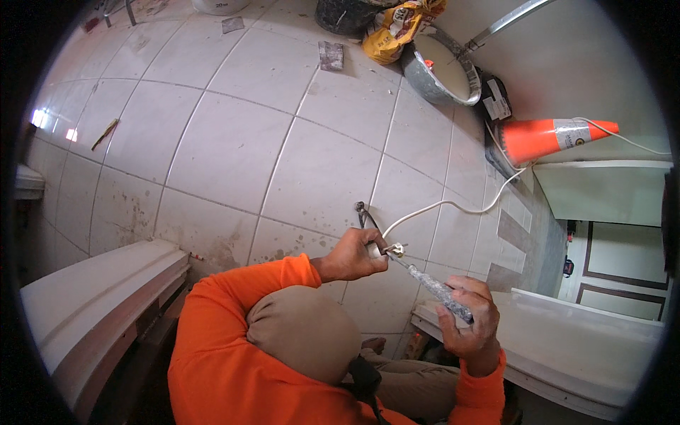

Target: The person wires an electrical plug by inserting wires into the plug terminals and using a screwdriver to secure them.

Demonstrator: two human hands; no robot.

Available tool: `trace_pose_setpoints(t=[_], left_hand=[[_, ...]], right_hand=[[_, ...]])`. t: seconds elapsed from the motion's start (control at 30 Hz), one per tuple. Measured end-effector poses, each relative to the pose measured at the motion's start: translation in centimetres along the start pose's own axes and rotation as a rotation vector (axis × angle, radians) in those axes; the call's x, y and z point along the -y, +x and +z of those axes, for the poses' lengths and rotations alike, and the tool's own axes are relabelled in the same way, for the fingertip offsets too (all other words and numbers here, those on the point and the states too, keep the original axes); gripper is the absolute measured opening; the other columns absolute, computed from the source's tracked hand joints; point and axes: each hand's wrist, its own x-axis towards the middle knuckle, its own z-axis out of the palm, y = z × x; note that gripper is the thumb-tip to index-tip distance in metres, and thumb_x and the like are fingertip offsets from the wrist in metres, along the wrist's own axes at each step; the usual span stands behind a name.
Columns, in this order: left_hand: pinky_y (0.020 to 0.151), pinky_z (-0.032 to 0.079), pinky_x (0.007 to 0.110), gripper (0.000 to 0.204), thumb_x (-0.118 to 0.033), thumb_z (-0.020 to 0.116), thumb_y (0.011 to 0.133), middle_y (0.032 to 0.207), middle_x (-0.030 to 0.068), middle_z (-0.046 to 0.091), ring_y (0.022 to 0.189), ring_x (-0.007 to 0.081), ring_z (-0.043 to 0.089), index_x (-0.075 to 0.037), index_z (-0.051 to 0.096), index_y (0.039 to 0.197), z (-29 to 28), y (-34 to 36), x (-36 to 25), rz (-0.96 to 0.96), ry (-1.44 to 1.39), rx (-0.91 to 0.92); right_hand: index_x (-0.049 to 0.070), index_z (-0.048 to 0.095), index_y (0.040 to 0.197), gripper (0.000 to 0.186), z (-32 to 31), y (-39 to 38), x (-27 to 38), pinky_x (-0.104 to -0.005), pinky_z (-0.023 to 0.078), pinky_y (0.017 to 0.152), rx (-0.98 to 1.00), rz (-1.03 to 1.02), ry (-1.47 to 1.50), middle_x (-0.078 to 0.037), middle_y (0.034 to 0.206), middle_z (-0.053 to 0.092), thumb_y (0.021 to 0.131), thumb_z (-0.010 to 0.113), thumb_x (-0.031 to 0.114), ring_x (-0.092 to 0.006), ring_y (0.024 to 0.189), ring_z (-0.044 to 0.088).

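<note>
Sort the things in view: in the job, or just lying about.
In the job, it seems:
white fitting in the left hand
white cable leading to that hand
screwdriver in the right hand
perhaps the dark tool nearby

Apparently just lying about:
orange cone
yellow bag
grey basin
black bucket

We seem to be on an indoor building site: near the grey tub (423,85) are a yellow sack (395,34), black bucket (341,17) and traffic cone (531,139).

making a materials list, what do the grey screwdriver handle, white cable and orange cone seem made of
Mottled grey screwdriver handle: probably plastic, matt, though pale mottling hides its surface. Slim white cable: likely flexible plastic, smooth, bending in gentle curves. Tapered orange cone: seemingly plastic, satin, evenly coloured.
</note>
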Motion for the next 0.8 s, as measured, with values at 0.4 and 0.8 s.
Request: trace_pose_setpoints(t=[0.4, 0.8], left_hand=[[0.057, 0.048, 0.026, 0.018, -0.008, 0.077, 0.078, 0.077, 0.0022, 0.064, 0.068, 0.0077, 0.057, 0.0, 0.067, 0.091, -0.7, -0.3, -0.3, -0.029, -0.007, -0.083], [0.059, 0.051, 0.029, 0.019, -0.009, 0.078, 0.077, 0.078, 0.0067, 0.066, 0.067, 0.0112, 0.06, -0.001, 0.067, 0.091, -0.8, -0.6, -0.7, 0.073, 0.124, -0.066]], right_hand=[[-0.002, 0.054, 0.099, 0.039, 0.2, -1.8, 0.6, -0.0327, 0.054, 0.048, 0.012, 0.229, -0.084, -0.018, 0.073, 0.067, 0.082, 0.083, 0.018, -0.0255, 0.06, 0.071], [0.0, 0.056, 0.093, 0.055, -0.2, -2.2, 0.0, -0.0281, 0.05, 0.048, 0.01, 0.46, -0.016, -0.009, 0.067, 0.064, 0.088, 0.075, 0.052, -0.0164, 0.054, 0.065]])
